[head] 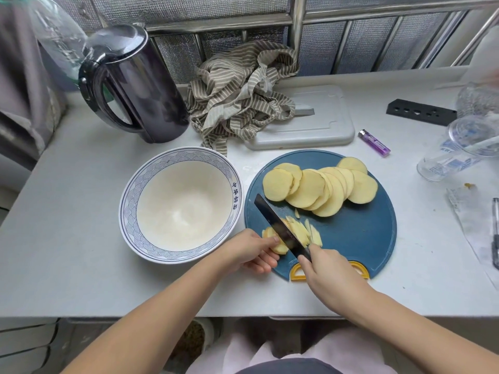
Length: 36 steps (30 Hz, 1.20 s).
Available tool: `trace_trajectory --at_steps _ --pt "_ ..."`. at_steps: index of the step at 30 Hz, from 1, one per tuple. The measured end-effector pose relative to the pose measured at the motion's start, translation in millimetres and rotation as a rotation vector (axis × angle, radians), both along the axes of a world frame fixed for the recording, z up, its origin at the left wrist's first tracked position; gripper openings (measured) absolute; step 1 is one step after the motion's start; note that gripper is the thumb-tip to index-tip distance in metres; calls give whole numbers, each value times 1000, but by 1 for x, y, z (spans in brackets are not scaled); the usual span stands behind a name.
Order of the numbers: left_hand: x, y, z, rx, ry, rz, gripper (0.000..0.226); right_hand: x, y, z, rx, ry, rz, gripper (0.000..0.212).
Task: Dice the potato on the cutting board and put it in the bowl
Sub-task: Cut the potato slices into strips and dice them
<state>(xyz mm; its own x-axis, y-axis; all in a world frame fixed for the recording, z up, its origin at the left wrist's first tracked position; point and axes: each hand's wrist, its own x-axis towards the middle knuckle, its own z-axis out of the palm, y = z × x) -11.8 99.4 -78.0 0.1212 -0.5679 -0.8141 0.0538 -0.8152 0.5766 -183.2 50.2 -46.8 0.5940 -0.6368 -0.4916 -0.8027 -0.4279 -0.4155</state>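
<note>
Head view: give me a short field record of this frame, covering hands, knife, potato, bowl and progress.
left hand: holds down the stack of slices near the front edge of the cutting board
right hand: grips the knife, blade across that stack
strips: a few lie right of the blade
round slices: fanned over the board's far half, uncut
bowl: left of the board, no potato in it
progress: strip cutting under way, no cubes visible
</note>
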Motion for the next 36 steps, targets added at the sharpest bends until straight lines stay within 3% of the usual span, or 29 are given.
trace_trajectory --at_steps 19,24,30,36 --pt "3 4 1 24 50 8 44 2 -1 -23 -5 -64 -81 24" --pt "3 9 3 36 155 0 36 -12 -10 -11 2 -52 -72 25" --pt "-6 10 3 47 274 154 35 -15 -4 -9 -49 -31 -7 25" --pt "-8 8 5 52 117 89 44 -17 -4 0 -61 -85 -5 25"
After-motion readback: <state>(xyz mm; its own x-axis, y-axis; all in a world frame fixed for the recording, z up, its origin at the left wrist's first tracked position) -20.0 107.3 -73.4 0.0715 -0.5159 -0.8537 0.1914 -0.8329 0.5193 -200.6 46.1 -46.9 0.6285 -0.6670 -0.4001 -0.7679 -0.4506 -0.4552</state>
